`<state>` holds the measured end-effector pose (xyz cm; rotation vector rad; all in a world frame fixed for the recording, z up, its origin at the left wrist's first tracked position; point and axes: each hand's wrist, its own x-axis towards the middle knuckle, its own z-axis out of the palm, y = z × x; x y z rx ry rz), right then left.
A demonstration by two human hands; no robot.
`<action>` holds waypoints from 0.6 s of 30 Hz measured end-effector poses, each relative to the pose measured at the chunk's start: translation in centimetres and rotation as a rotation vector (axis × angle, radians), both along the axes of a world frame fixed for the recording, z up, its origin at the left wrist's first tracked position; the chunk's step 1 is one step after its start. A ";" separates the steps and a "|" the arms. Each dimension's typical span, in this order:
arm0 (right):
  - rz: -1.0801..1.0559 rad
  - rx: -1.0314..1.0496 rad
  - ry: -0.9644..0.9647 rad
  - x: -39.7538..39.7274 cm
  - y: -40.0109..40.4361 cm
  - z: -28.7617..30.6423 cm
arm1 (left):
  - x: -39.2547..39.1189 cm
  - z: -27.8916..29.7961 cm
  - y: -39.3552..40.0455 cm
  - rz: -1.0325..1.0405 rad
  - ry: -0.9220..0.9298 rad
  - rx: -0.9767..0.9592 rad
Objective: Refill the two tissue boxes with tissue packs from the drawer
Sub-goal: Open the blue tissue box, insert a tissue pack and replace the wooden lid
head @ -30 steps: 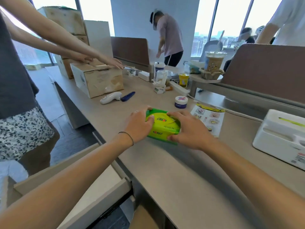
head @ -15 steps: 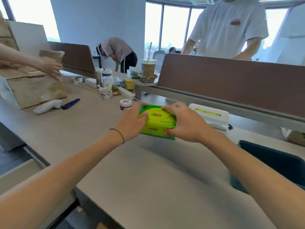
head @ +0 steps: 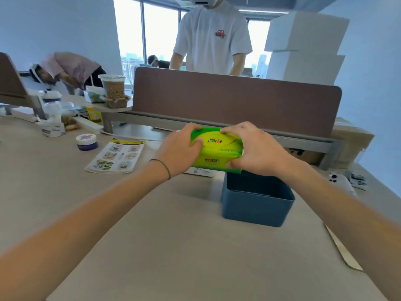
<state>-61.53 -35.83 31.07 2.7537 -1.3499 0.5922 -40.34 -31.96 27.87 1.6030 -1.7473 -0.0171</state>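
I hold a green and yellow tissue pack in both hands, above the desk. My left hand grips its left end and my right hand grips its right end. The pack hovers over the far edge of a dark blue tissue box that stands open-topped on the desk. A white tissue box is mostly hidden behind my left hand and the pack; only its bottom edge shows.
A sticker sheet and a small round jar lie to the left. A brown desk divider runs behind, with a person in a white shirt beyond it. A drink cup and bottles stand far left. A phone lies at right.
My view has swung to the right and both hands carried the tissue pack rightward, from beside the jar and sticker sheet to over the blue box. The drawer has left the view.
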 end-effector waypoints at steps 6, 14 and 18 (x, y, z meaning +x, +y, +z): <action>-0.134 -0.003 0.030 -6.3 1.3 0.4 | -6.1 0.3 -0.2 -0.097 0.037 -0.014; -0.179 0.040 0.075 -10.4 1.7 -0.6 | -9.7 -0.3 0.3 -0.166 0.060 0.031; -0.179 0.073 0.089 -10.9 0.9 -1.7 | -10.0 -0.7 0.1 -0.156 0.020 0.065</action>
